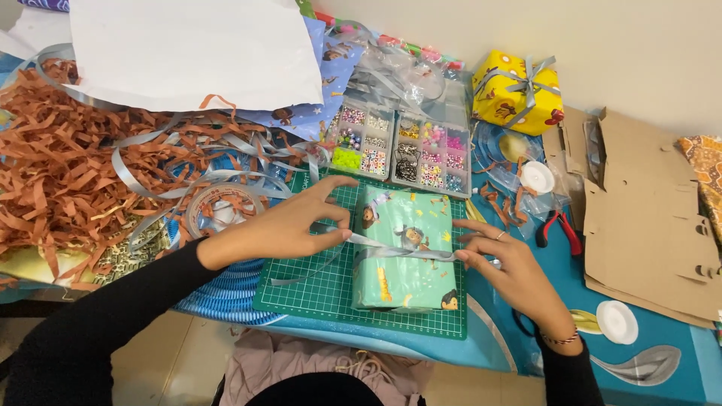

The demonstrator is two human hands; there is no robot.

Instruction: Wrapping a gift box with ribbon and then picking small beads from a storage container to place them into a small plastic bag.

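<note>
Both hands, left grip (289,229) and right grip (500,263), pinch the silver ribbon (391,249) taut across the mint-wrapped box (402,252) (lying on the green cutting mat (316,289)); keeping even tension and the band centred seems wise.

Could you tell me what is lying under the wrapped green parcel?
A green cutting mat lies under the parcel. A silver ribbon crosses its top; whether it passes underneath is hidden, as is the parcel's content.

Bright even light, soft shadows, sharp focus
</note>
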